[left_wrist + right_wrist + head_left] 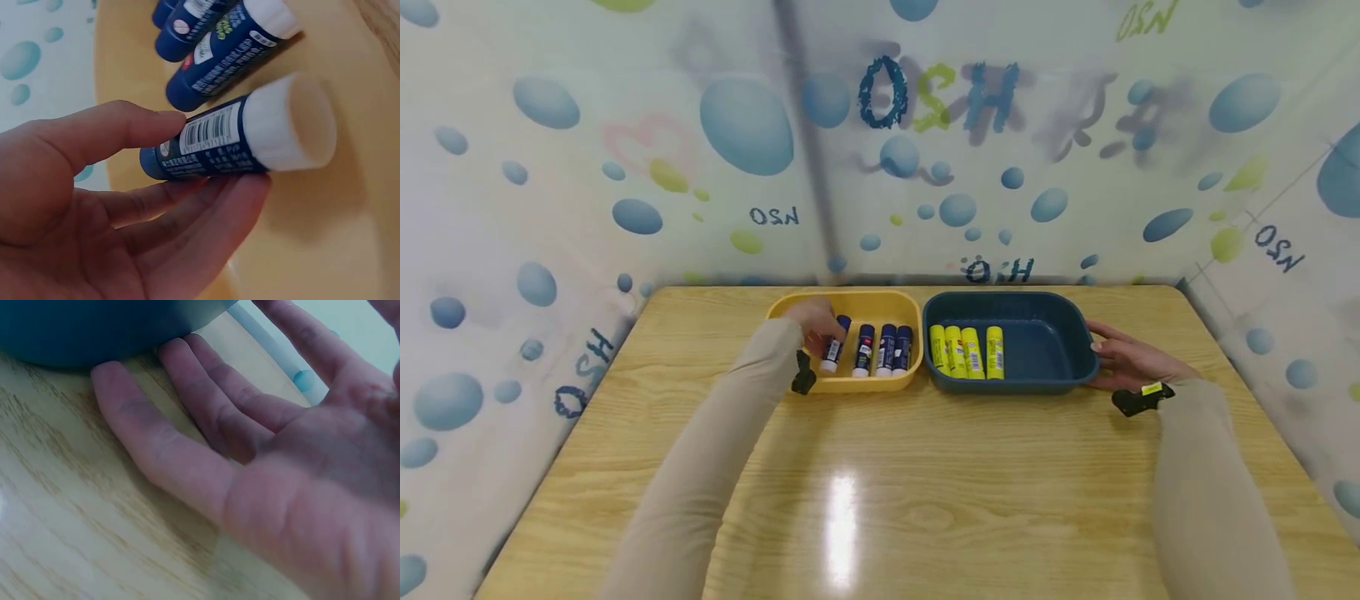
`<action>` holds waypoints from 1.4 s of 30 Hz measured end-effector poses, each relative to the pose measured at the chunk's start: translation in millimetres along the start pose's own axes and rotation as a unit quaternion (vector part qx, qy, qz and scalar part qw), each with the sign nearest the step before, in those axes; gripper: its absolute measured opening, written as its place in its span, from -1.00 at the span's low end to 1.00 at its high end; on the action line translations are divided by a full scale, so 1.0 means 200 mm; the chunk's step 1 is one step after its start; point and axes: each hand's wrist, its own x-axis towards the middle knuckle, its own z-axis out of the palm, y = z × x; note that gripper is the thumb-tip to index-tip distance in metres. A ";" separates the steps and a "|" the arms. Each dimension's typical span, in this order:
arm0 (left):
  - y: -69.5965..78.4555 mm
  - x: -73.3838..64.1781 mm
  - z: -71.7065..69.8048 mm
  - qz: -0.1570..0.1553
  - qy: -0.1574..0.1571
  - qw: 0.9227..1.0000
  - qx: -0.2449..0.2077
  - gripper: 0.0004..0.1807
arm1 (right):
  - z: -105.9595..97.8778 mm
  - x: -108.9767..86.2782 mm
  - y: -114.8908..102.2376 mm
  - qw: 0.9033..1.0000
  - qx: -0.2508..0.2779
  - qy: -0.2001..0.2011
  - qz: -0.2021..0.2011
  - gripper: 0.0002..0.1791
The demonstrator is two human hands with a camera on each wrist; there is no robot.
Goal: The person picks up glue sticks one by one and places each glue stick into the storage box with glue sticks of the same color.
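Note:
Between thumb and fingers, my left hand (816, 321) pinches a navy glue stick (206, 140) with a white end and a barcode label. It is held tilted over the left part of the yellow tray (880, 385). Three more navy glue sticks (885, 350) lie side by side in that tray, to the right of the held one. My right hand (1131, 358) is at the right end of the dark blue tray (1037, 387). In the right wrist view its fingers (125, 400) are loosely extended, fingertips right at the base of the tray wall.
Several yellow glue sticks (955, 354) lie in the left half of the blue tray. Both trays stand next to each other at the back of the wooden table (970, 492), before a wall covering (880, 192) with bubble prints.

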 end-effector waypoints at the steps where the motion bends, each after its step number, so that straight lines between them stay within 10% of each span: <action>1: 0.00 0.00 0.00 -0.005 -0.004 1.000 0.005 -0.58 | -0.01 0.00 0.00 1.000 0.007 -0.009 -0.002 -0.41; 14: 0.03 0.00 0.04 -0.039 -0.068 0.997 0.010 -0.48 | -0.03 0.02 0.00 0.997 0.034 -0.066 -0.002 -0.40; 42: -0.07 -0.11 -0.03 0.028 -0.032 0.999 0.026 -0.51 | 0.06 0.00 -0.01 0.999 -0.010 0.049 0.016 -0.48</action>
